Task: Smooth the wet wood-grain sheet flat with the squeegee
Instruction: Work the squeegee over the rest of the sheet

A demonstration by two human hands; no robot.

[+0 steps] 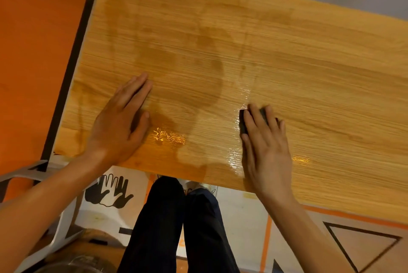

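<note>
— Head view, looking down: wood-grain sheet (242, 56) spread across the desk (331, 201), darkened by damp in a broad patch at centre-left, glossy with water near the front edge.

— And the squeegee?

— Small, dark, block-shaped squeegee (242, 122), on the sheet right of centre, mostly hidden under the right hand (265, 149). Only its left end and a sliver between the fingers (254, 122) showing.

— State of that hand?

— Palm down, fingers long and slightly spread, draped over the tool and pressing it onto the sheet. Thumb along the left side, next to the tool's exposed end. Wrist low, forearm running back toward the body.

— Left hand (119, 122)?

— Flat on the sheet near its left end, fingers straight and close together, pointing away and to the right, thumb set apart. Holding nothing, probably just pinning the sheet against sliding.

— Best way through the stroke?

— Probably firm, even pressure with the blade edge kept flat to the surface. Overlapping passes from the damp middle toward an open edge, so that water and any trapped air get driven out, not sealed in. Worth chasing the shiny puddle (170, 137) between the two hands.

— Risks?

— Likely a crease if the tool tips onto a corner, or a shifted sheet if the left hand lifts mid-stroke.
</note>
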